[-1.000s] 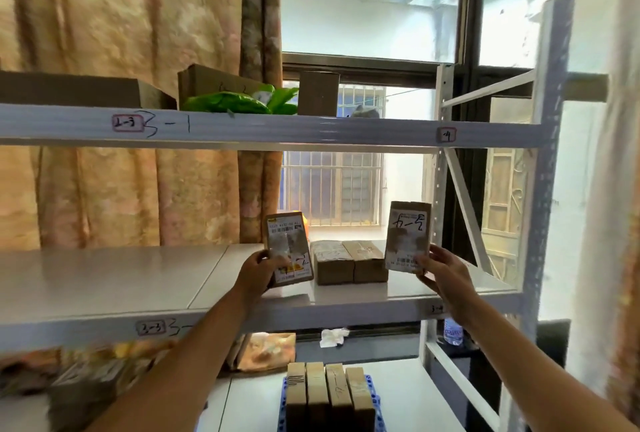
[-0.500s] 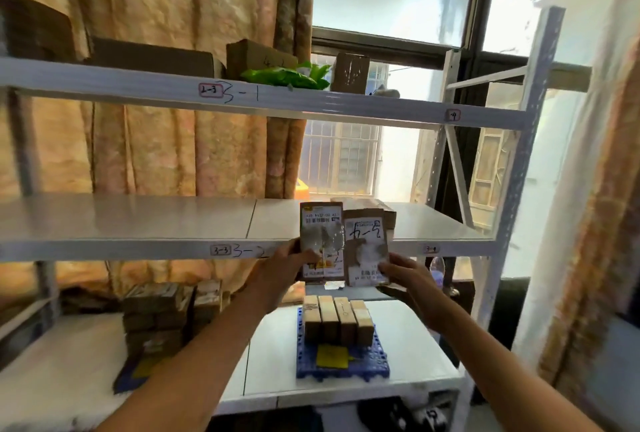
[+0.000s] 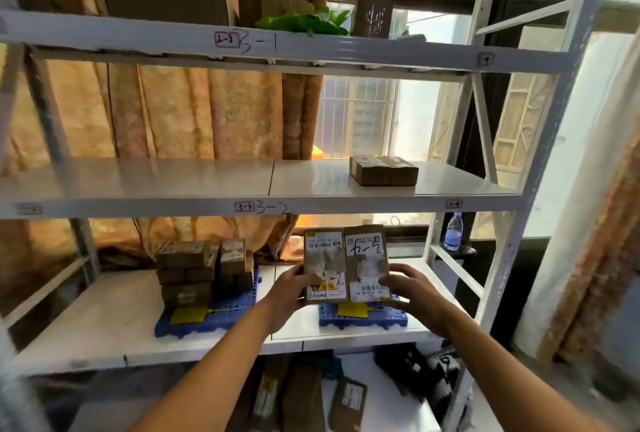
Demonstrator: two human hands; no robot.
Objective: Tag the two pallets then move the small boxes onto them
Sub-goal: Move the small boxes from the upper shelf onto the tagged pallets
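My left hand (image 3: pixel 292 287) holds the left box (image 3: pixel 323 263), thumb across its label face, fingers behind; my right hand (image 3: pixel 412 287) holds the right box (image 3: pixel 365 260) the same way from its outer edge. Both grips closed on the boxes, which stand upright, long axis vertical, inner edges touching, label faces toward me. Target is the right pallet (image 3: pixel 360 315) on the lower shelf, directly below and just behind the boxes; its yellow tag (image 3: pixel 353 308) shows at the front edge. My guess: next is straight down and slightly forward, both hands equally near. Left pallet (image 3: pixel 207 315) already loaded, well apart to the left. Two more boxes (image 3: pixel 382 170) lie on the middle shelf (image 3: pixel 207 185), up and right.
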